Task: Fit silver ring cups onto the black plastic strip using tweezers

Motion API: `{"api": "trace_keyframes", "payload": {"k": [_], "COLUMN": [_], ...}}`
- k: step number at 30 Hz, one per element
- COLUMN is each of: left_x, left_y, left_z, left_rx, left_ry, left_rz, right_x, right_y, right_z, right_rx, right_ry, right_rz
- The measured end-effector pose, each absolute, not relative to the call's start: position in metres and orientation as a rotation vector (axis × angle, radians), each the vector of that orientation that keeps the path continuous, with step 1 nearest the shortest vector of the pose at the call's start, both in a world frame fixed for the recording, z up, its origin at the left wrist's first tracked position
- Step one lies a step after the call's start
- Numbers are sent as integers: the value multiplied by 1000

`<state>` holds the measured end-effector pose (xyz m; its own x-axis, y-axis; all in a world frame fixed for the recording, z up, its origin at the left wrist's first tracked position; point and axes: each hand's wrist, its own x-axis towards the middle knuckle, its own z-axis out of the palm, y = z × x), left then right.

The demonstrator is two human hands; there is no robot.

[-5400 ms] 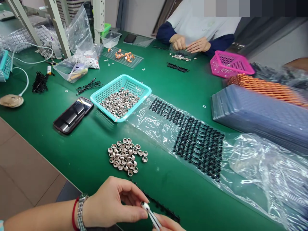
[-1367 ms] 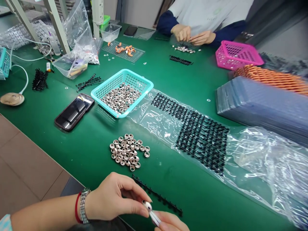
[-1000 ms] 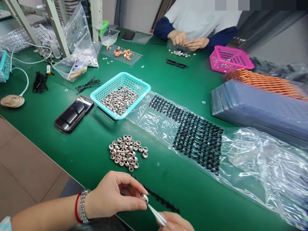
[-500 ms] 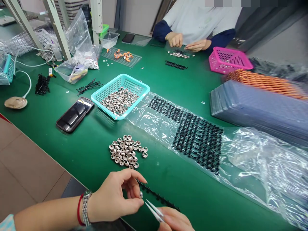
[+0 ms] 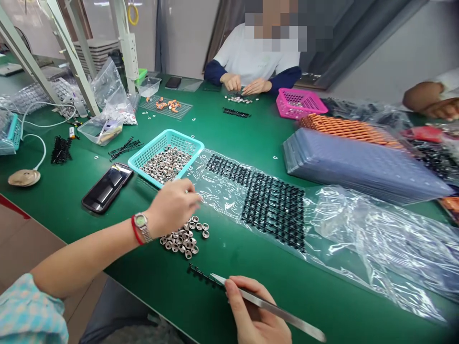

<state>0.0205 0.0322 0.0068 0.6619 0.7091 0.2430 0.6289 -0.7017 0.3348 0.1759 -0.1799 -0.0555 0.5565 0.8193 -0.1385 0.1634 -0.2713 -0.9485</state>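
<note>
My right hand holds metal tweezers, their tips close together at the upper left. Those tips lie at a thin black toothed strip on the green table. My left hand, with curled fingers, hangs between the turquoise basket and a loose pile of small silver rings, partly covering both. It is slightly blurred, and whatever its fingers pinch is too small to make out. Many similar silver pieces fill the basket.
Black strips lie in rows on a clear plastic sheet. A phone rests left of the basket. Stacked clear trays and a pink basket stand at right. A co-worker's hands handle small parts opposite.
My left hand has moved up and away from the tweezers, over the ring pile towards the turquoise basket. The tweezers have turned to point left at the strip. The view has tilted up.
</note>
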Motion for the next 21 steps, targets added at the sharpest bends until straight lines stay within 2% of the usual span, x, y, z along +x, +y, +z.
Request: {"api": "trace_keyframes", "payload": {"k": [5,10,15,21], "left_x": [53,43,26,-4], "left_y": [14,11,-8,-47], "left_z": [-13,-15,-1,-1], "left_rx": [2668,2575,2503,2257], "left_ry": [847,794,830,802], "left_rz": [179,47,122,417], "right_x": [178,171,166,160], "right_y": [-174,-175,-177,-172], "right_z": [-64,-60,-56,-66], "right_rx": [-1731,-1717,-1683,-1710], "right_ry": [-950,-987,-1063,-1063], "right_rz": [756,683,657,687]}}
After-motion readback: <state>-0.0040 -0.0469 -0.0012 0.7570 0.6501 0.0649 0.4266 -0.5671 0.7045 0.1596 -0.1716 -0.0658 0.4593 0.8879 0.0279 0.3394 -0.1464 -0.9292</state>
